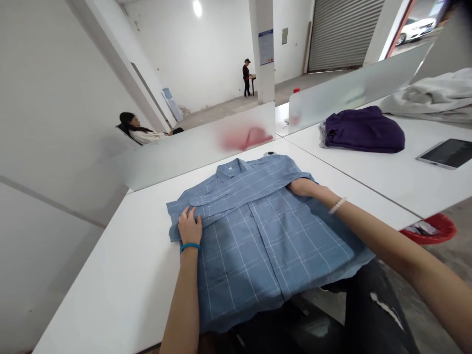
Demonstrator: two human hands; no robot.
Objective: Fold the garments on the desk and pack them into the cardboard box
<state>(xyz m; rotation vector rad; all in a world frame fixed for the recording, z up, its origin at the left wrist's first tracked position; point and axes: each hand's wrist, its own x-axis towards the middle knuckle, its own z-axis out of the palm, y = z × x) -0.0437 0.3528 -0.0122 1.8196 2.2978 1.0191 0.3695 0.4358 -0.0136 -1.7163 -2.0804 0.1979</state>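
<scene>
A blue shirt [236,250] with thin white checks lies front up, its collar [233,169] toward the far side and its hem hanging over the near edge. One sleeve [250,184] is laid across the chest from right to left. My left hand [190,227] rests with spread fingers on the cuff end of that sleeve, at the shirt's left side. At the right shoulder is my right hand [304,187], its fingers tucked under the folded sleeve and hidden, so their grip does not show.
The shirt lies on a white table [121,275] with frosted dividers [177,160] behind. To the right are a folded purple garment [365,130], a tablet [448,153] and pale cloth [435,96]. A red bin [442,228] stands below. One person [143,133] sits beyond; another [246,78] stands farther back.
</scene>
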